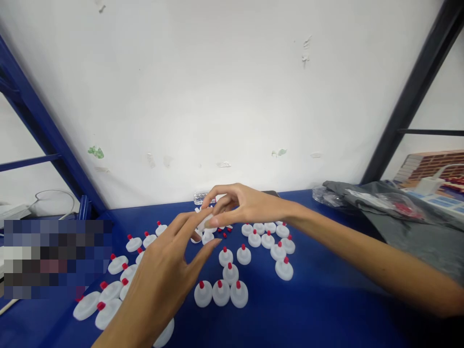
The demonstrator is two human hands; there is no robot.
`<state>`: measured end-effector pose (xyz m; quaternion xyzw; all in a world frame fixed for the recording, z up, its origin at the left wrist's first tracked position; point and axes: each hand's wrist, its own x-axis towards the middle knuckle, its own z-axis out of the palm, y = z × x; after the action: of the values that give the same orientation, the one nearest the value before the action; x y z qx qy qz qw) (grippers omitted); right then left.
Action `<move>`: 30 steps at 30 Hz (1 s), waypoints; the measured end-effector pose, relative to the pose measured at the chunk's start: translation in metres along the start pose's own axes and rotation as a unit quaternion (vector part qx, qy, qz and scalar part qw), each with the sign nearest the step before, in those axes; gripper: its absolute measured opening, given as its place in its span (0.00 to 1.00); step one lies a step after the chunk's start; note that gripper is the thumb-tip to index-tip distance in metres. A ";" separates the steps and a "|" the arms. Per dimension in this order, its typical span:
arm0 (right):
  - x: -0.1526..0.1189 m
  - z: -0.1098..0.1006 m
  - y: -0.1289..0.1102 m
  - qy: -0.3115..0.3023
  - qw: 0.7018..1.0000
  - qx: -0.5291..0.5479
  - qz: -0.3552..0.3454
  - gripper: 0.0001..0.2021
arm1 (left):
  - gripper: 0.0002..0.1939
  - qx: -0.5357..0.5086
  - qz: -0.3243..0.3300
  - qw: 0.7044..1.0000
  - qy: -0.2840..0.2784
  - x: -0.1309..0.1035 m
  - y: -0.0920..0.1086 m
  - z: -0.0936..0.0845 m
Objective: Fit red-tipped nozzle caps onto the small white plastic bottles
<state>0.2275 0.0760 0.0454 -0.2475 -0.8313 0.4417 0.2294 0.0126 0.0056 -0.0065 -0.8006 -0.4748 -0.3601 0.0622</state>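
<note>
Over the far middle of the blue table, my right hand [241, 203] reaches in from the right with thumb and fingers closed around a white nozzle lid [205, 223], partly hidden by the fingers. My left hand [170, 256] is beside it, fingers stretched forward and thumb apart, its fingertips close to that lid. Whether they touch it I cannot tell. Below the hands lie more white lids [208, 237] and a few small red caps [225, 236]. Round white lids with red tips, such as one lid [221, 293], stand upright in groups to the left, middle and right.
The blue table [311, 309] meets a white wall [232, 96] at the back. A clear plastic packet [200, 197] lies at the back edge. Grey bags [380, 203] sit at the right. A blue post [47, 111] and a dark post [408, 92] frame the sides.
</note>
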 end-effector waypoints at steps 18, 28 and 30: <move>0.017 -0.026 0.101 -0.006 0.933 -0.347 0.100 0.04 | 0.23 0.021 -0.077 0.992 -0.097 -0.001 -0.002 0.000; 0.012 -0.025 0.068 0.027 0.959 -0.278 0.047 0.06 | 0.19 0.065 -0.060 0.993 -0.080 -0.002 -0.014 0.007; 0.008 -0.021 0.045 0.039 0.974 -0.224 0.004 0.09 | 0.19 0.065 -0.060 0.993 -0.083 -0.002 -0.012 0.006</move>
<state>0.2435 0.1154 0.0193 -0.3132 -0.8985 0.2348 0.1989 0.0052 0.0136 -0.0149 -0.7922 -0.5478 -0.2637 0.0532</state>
